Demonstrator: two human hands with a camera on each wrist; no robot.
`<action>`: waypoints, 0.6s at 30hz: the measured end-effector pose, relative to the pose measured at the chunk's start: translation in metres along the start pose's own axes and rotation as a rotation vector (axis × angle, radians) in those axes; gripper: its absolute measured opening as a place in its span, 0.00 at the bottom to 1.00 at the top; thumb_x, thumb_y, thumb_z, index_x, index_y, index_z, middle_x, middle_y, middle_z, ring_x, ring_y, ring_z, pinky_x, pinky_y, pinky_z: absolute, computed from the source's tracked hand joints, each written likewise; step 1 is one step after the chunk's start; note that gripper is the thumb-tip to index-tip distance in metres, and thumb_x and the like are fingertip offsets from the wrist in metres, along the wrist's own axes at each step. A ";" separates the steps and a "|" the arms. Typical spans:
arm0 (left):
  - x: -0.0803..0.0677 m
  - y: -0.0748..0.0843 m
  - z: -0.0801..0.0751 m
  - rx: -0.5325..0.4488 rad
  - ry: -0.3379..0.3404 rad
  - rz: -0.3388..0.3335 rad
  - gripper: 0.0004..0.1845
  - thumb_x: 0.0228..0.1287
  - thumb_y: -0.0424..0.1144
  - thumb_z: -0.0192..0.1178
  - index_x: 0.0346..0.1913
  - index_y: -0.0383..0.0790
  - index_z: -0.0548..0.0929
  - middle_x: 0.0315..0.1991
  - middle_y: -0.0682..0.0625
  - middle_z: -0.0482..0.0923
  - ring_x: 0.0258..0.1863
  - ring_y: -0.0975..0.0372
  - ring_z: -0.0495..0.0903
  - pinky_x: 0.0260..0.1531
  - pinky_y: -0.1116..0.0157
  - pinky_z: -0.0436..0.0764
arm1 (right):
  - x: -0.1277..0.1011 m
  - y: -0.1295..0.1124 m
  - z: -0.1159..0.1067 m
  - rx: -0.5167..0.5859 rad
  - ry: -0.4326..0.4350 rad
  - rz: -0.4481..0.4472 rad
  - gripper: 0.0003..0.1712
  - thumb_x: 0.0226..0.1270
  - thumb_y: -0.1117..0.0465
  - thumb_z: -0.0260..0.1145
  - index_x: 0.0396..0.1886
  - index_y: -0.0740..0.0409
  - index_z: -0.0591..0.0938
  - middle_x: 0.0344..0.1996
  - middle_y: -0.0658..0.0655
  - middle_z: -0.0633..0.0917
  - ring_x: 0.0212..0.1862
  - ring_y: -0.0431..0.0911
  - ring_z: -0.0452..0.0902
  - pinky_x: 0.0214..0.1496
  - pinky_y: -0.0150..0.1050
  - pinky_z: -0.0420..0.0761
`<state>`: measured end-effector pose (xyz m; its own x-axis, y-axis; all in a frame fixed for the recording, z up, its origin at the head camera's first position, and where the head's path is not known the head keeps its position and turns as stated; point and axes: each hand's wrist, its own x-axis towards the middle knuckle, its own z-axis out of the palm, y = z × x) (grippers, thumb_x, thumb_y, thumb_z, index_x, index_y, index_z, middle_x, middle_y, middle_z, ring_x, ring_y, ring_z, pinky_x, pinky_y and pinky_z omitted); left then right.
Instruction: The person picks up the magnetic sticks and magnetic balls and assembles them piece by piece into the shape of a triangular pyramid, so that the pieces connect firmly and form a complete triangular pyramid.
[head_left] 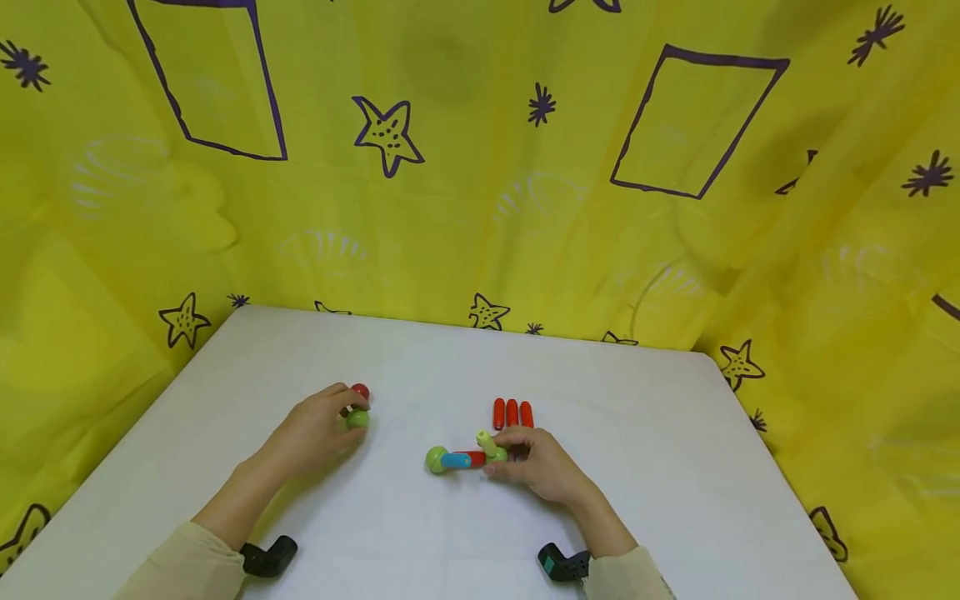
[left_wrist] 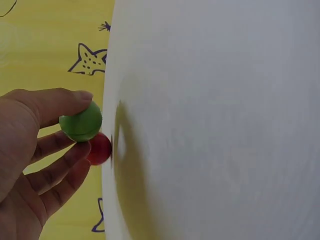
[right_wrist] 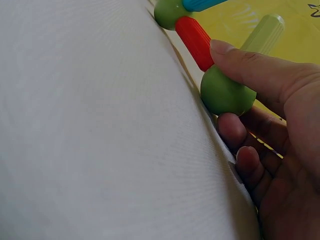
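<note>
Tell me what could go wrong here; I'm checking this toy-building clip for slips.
The left hand pinches the green ball with fingertips only, and the red ball sits right against it, so lifting may knock the red ball rolling across the table. The right hand holds the rod structure at one ball joint; its far green ball could swing or detach. The three red rods lie close by and could be nudged.

Even, bright light is falling from above; hands are casting soft shadows on the bench (head_left: 420, 533). Wide-angle distortion is bending the edges; both wrist views are blurring close up.
</note>
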<state>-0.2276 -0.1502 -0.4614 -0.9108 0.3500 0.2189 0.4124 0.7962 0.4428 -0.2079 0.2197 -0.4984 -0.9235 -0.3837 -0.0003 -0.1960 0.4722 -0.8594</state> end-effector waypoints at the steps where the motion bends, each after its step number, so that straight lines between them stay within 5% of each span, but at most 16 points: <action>1: 0.000 0.003 0.001 -0.005 0.006 0.012 0.15 0.57 0.35 0.76 0.47 0.43 0.86 0.41 0.55 0.80 0.42 0.58 0.83 0.46 0.55 0.84 | 0.000 0.000 0.000 -0.001 -0.002 0.000 0.16 0.57 0.56 0.81 0.46 0.46 0.91 0.43 0.50 0.86 0.40 0.42 0.76 0.44 0.31 0.74; 18: 0.003 0.058 0.005 -0.139 0.014 0.199 0.14 0.60 0.37 0.76 0.48 0.49 0.86 0.46 0.61 0.81 0.43 0.67 0.82 0.45 0.64 0.86 | 0.000 -0.003 0.000 0.000 0.000 -0.001 0.16 0.58 0.55 0.81 0.47 0.46 0.91 0.39 0.49 0.85 0.38 0.41 0.75 0.41 0.31 0.74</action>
<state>-0.2069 -0.1008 -0.4391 -0.8115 0.4855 0.3253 0.5832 0.6364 0.5049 -0.2076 0.2183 -0.4953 -0.9232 -0.3843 0.0010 -0.1971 0.4713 -0.8596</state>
